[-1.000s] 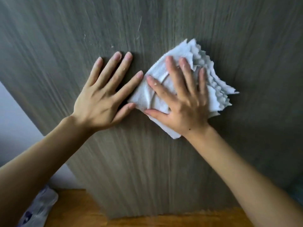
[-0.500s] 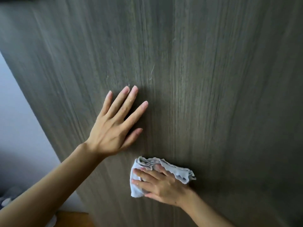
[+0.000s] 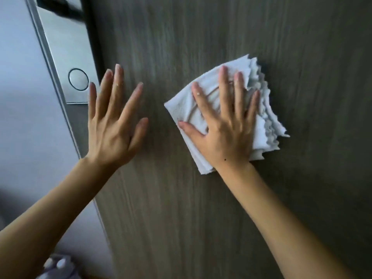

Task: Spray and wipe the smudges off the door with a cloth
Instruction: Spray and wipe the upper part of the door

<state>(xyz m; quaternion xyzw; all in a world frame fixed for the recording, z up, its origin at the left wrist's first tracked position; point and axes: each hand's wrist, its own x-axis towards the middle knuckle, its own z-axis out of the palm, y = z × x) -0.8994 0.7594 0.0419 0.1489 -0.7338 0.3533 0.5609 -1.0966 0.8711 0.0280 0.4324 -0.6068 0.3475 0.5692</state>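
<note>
Raised again, flat right hand (image 3: 223,127) presses folded ragged-edged cloth (image 3: 259,109) on woodgrain door (image 3: 201,218).

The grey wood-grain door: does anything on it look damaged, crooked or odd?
Nothing stands out. The grey wood-grain door shows no visible damage or marks here, though the picture is blurred. The right hand presses a folded white cloth flat; the left hand rests open beside the silver lock plate.

Single head-worn view, close, facing forward and slightly down onto the door (image 3: 201,208).
</note>
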